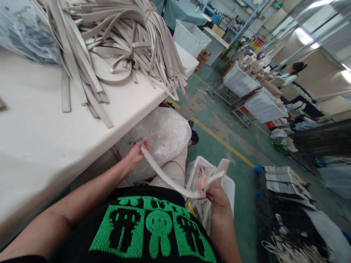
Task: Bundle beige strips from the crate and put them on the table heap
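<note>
Stretched between my hands is a beige strap (167,178), sagging a little over my lap. My left hand (137,151) is closed on one end of it, beside a clear plastic bag (164,133). The fingers of my right hand (212,190) wrap round the other part, and two flat strap ends stick out above the fist. Below and beside my right hand stands a white bin (230,186) with more straps inside. On the white table (55,146) to the left, a large bundle of similar straps (161,47) is tied near its top.
A plastic-wrapped pile (24,29) lies at the table's far left. White bins on carts (241,80) stand across the green floor (208,113). Dark sacks and bundled strips (285,182) lie at right. A person (292,75) is at the far tables.
</note>
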`<state>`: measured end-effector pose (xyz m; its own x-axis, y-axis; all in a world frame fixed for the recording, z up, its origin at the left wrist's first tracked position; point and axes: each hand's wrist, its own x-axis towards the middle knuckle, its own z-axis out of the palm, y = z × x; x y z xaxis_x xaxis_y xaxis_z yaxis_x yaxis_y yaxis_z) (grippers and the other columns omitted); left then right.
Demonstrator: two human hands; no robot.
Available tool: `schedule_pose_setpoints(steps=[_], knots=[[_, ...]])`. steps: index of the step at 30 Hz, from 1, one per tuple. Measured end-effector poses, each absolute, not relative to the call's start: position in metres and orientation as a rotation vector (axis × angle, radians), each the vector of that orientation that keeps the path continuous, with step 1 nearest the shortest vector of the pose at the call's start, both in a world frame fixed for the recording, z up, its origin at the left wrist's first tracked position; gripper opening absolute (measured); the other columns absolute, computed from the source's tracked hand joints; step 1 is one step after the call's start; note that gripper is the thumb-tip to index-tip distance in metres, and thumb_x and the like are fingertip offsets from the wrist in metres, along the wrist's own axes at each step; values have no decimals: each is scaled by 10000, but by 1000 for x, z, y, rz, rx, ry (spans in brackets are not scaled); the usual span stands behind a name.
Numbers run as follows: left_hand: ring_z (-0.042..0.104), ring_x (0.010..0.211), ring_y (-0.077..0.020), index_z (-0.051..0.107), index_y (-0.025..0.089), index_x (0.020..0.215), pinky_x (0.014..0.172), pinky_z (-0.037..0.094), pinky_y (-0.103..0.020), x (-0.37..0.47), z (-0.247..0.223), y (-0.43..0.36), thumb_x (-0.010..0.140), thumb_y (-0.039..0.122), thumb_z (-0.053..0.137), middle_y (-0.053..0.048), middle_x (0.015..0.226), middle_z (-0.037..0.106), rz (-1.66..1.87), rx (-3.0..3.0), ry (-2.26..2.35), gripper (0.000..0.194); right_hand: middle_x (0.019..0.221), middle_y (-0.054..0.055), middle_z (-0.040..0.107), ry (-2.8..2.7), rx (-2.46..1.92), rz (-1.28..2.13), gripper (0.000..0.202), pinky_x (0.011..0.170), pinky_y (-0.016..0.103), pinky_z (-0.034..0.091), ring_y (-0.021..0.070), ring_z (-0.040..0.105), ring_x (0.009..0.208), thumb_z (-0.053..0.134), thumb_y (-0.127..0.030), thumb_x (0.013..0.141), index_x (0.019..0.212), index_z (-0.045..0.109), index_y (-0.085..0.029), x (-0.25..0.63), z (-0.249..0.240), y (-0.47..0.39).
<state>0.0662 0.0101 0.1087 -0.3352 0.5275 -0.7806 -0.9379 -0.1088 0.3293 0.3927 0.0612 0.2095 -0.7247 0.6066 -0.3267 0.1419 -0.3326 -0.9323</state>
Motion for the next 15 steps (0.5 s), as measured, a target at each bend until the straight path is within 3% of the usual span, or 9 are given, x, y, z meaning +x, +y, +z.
schedule_pose_setpoints(steps=[4, 10, 15], knots=[[675, 636, -132, 665, 130, 1089, 618, 536, -233, 85, 128, 3, 926, 131, 569, -82, 822, 738, 1686, -248, 1039, 190, 551, -12, 619, -1421, -1162, 2077, 505, 329, 164, 140, -1, 204, 310, 789, -617, 700, 706, 544, -175, 348, 189, 58], [703, 838, -198, 723, 137, 1010, 773, 538, -303, 119, 141, -9, 779, 442, 778, -96, 933, 763, 1626, 273, 989, 387, 563, 15, 651, -1426, -1144, 1986, 490, 338, 187, 209, 27, 319, 329, 797, -589, 667, 731, 571, -159, 265, 166, 56], [681, 939, -240, 728, 140, 1027, 831, 529, -341, 123, 141, -12, 793, 637, 681, -108, 1003, 759, 1605, 510, 961, 552, 570, 4, 637, -1472, -1084, 1962, 473, 353, 197, 229, 67, 429, 384, 767, -563, 716, 872, 671, -127, 244, 154, 55]])
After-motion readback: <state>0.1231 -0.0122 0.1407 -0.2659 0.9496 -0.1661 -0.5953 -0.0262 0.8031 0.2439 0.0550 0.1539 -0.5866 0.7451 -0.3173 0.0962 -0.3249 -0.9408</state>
